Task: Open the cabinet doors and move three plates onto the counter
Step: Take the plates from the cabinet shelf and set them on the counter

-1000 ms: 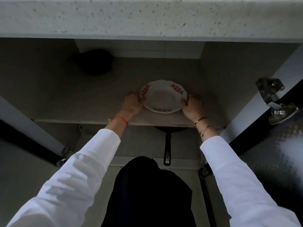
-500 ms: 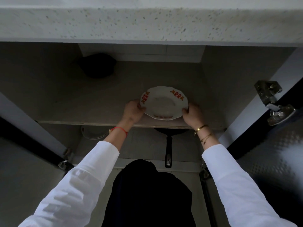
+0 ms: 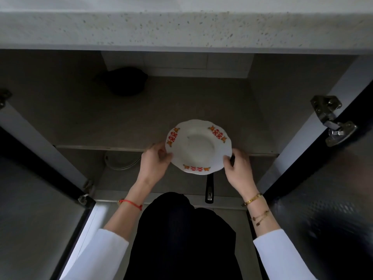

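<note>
A white plate (image 3: 198,147) with red and orange marks on its scalloped rim is held level in front of the cabinet shelf (image 3: 101,126), lifted off it and past its front edge. My left hand (image 3: 154,163) grips its left rim and my right hand (image 3: 238,170) grips its right rim. The speckled stone counter (image 3: 181,27) runs across the top of the view, above the open cabinet. Both cabinet doors stand open, the left door (image 3: 30,209) and the right door (image 3: 327,199) swung out to either side of me.
A dark rounded object (image 3: 123,80) sits at the back left of the shelf. On the lower level lie a black pan handle (image 3: 210,189) and a pale round dish (image 3: 121,161). A metal hinge (image 3: 331,120) juts from the right door. My dark-clothed legs fill the bottom centre.
The plate has been lifted off the shelf and drawn toward me, out past the shelf's front edge, with both hands still on its rim.
</note>
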